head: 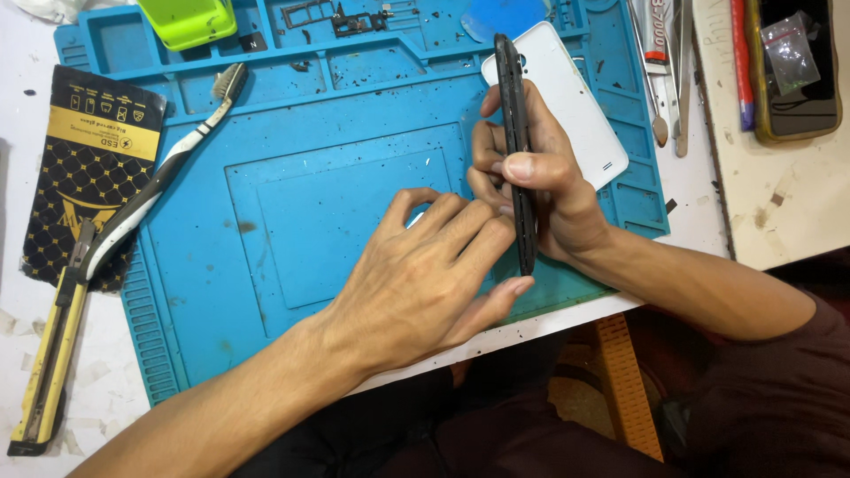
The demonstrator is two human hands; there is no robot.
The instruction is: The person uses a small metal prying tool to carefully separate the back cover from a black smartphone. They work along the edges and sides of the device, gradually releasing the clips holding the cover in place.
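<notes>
So the right hand (540, 190) is clamped around a thin black phone frame (516, 150), holding it on edge with the thumb across the near side and the other fingers curled behind it. The left hand (425, 265) sits right up against it, fingers held close together and bent, fingertips touching the lower part of the frame; can't tell if it's pinching anything small there. Both hands hover over a blue work mat (292, 221). Just behind the right hand lies a white back cover (575, 106), flat on the mat. Well off to the left of the left hand there's a toothbrush (173, 164), a yellow utility knife (49, 363) and a black-and-gold packet (88, 168).
</notes>
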